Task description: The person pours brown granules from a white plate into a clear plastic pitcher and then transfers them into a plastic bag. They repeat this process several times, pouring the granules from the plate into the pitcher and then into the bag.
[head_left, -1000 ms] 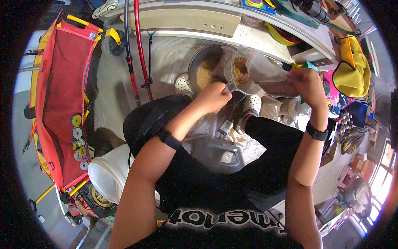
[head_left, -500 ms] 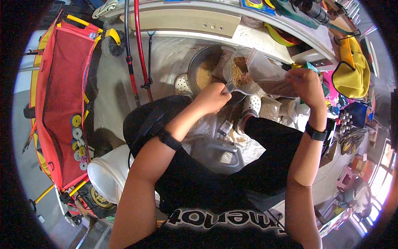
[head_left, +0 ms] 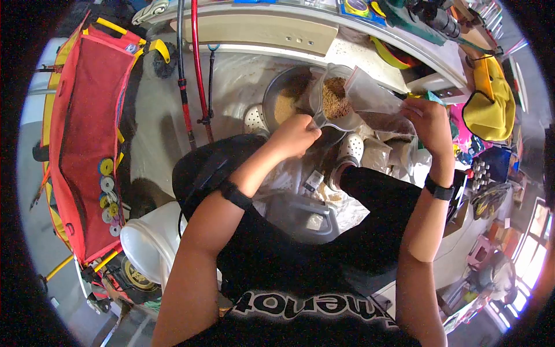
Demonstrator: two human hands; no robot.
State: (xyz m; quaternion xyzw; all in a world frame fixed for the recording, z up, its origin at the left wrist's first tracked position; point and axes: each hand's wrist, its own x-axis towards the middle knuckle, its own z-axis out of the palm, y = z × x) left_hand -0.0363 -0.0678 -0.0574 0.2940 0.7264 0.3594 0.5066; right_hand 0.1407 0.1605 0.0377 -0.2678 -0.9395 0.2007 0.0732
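My left hand (head_left: 296,137) is closed on the handle side of a clear plastic jug (head_left: 317,99). The jug is tilted toward me, with brown and tan grain (head_left: 335,99) inside. My right hand (head_left: 429,120) pinches a clear plastic bag (head_left: 370,92), which holds reddish-brown grain in its lower part. The bag's mouth lies at the jug's right rim. Beneath and left of the jug is a round metal basin (head_left: 270,95) with pale grain (head_left: 287,107) in it; the jug covers part of the basin.
White clogs (head_left: 351,148) are on my feet beside the basin. A grey plastic lid or bin (head_left: 303,217) lies between my legs. A red cart (head_left: 89,133) and a white bucket (head_left: 141,246) stand left. Poles (head_left: 199,69) lean near a white cabinet (head_left: 254,32). More filled bags (head_left: 377,156) sit right.
The grain visible in the jug covers a larger patch than before. Both hands keep their holds and have barely moved; the whole view has shifted slightly.
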